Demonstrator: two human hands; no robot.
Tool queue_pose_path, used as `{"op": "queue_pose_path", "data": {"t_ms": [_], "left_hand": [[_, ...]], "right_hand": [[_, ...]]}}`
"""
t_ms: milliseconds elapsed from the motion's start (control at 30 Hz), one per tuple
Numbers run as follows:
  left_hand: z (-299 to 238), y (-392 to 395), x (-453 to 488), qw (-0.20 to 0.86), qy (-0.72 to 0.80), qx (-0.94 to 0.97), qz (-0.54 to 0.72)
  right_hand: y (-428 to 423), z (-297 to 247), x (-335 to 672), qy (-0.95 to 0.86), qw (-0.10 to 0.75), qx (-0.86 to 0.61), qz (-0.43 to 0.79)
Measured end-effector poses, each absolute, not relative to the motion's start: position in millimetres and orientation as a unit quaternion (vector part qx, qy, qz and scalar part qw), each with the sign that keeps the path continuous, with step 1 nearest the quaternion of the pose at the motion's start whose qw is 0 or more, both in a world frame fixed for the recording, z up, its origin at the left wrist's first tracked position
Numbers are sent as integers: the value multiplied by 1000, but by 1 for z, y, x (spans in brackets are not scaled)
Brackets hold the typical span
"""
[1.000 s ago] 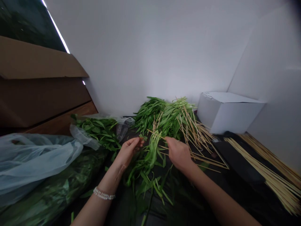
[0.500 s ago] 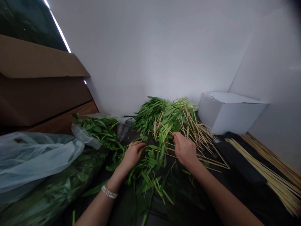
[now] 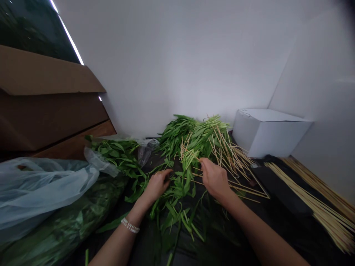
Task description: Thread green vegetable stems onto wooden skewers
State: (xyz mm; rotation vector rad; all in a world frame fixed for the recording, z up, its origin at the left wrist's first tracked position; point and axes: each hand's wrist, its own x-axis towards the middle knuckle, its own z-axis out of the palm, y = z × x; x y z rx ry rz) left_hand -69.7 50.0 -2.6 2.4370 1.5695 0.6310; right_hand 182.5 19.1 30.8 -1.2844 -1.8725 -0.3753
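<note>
My right hand (image 3: 215, 177) is closed on a thin bamboo skewer (image 3: 197, 159), with a bunch of long-leaved greens (image 3: 189, 162) hanging from its far part. To the left, my left hand (image 3: 156, 184) has its fingers curled together over loose leafy greens (image 3: 173, 205); whatever is between its fingertips is hidden. A white beaded bracelet (image 3: 130, 225) circles the left wrist. Behind both hands lies a heap of skewered greens (image 3: 203, 135), its bare skewer ends fanning toward the right.
On the left are a clear bag of greens (image 3: 119, 151), a larger plastic bag (image 3: 50, 184) and a cardboard box (image 3: 50, 74). At right stand a white box (image 3: 277, 133) and bundles of long skewers (image 3: 324, 210) beside a black flat object (image 3: 280, 188). A white wall rises behind.
My right hand has shifted slightly left and toward me with the skewer. The greens on it now hang more bunched together. My left hand has barely moved.
</note>
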Motion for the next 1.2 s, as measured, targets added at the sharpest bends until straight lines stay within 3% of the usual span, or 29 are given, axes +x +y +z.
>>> {"op": "queue_pose_path", "data": {"t_ms": [267,433,600,767,933,1200], "left_hand": [[-6,52,-68,99,524,818,214],[3,53,-71,113,528,756,370],[22,49,-69,323,519,591,526],[31,43,-61,523,450,449,568],[30,42,-58,574,428,387,581],[39,34,-54,641,406,356,546]], "right_hand": [[19,29,181,-752,407,-497,-147],[20,26,180,-760,402,-494,-133],[17,21,174,-792,369,-474,-111],[11,19,164,-826,270,-485,-96],[8,19,159,-834,211,-500,-99],[8,21,159,-834,186,-511,-93]]}}
